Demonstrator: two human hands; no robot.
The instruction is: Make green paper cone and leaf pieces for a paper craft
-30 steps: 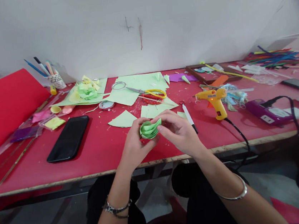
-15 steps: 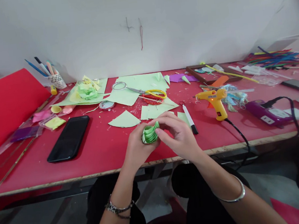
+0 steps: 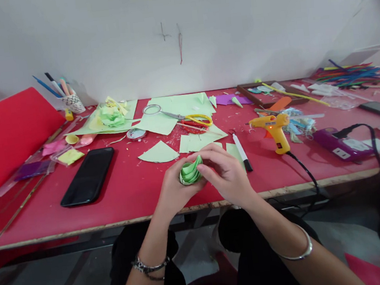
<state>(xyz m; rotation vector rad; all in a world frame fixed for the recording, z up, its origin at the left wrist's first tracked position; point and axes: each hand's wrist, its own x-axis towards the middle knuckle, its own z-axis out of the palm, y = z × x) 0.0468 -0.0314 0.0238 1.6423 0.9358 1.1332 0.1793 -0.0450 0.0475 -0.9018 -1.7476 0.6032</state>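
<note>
Rolled, layered green paper (image 3: 190, 172) sits between my two hands above the table's front edge. My left hand (image 3: 174, 185) is wrapped round its left and lower side. On the right, my right hand (image 3: 225, 170) presses the paper's edge with thumb and fingers. The underside of the paper is hidden by my palms. Just beyond my hands lie a fan-shaped piece of pale green paper (image 3: 158, 152) and other cut pieces. A white marker with a black cap (image 3: 242, 151) rests to the right of my right hand.
Scissors with yellow handles (image 3: 199, 118) lie on pale green sheets. A yellow glue gun (image 3: 274, 133) stands at right, its cord running over the edge near a purple power strip (image 3: 339, 143). A black phone (image 3: 87, 177) lies left. A pen cup (image 3: 73, 102) stands far left.
The green paper has turned slightly and its layers look more open between my hands. Both hands keep nearly the same place and hold.
</note>
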